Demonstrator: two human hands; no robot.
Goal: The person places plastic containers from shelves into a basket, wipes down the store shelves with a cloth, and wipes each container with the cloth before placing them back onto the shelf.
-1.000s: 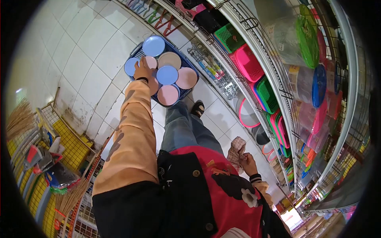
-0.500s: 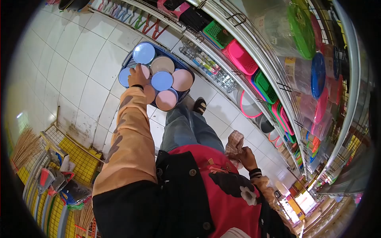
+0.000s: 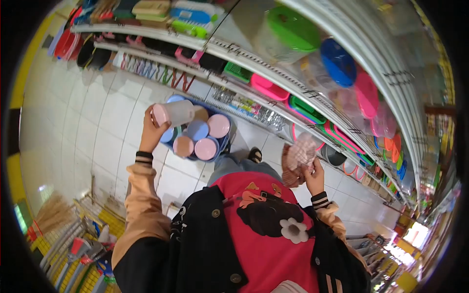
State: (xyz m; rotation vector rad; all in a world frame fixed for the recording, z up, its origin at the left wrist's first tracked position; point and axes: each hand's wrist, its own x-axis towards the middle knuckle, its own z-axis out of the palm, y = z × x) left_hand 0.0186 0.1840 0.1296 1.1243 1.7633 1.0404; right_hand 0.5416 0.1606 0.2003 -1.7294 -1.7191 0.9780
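My left hand [image 3: 151, 131] is closed round a clear container with a pink lid [image 3: 177, 113], tipped on its side above a blue basket [image 3: 225, 142] on the floor. Several round containers stand in the basket, among them one with a blue lid [image 3: 198, 130] and one with a pink lid [image 3: 219, 126]. My right hand [image 3: 314, 177] grips a crumpled checked cloth [image 3: 298, 156] in front of my body, to the right of the basket. The raised container hides part of the basket's contents.
Shelves [image 3: 273, 103] with green and pink baskets and lidded plastic containers run along the top and right. Brooms [image 3: 53, 213] and dustpans [image 3: 80, 248] are at the lower left by a yellow grid. Tiled floor [image 3: 110, 110] lies left of the basket. My foot [image 3: 255, 155] is beside the basket.
My left hand has lifted a pink-lidded container out of the basket and tilted it sideways. The right hand has risen with the cloth. The view has shifted, showing more shelving at the top.
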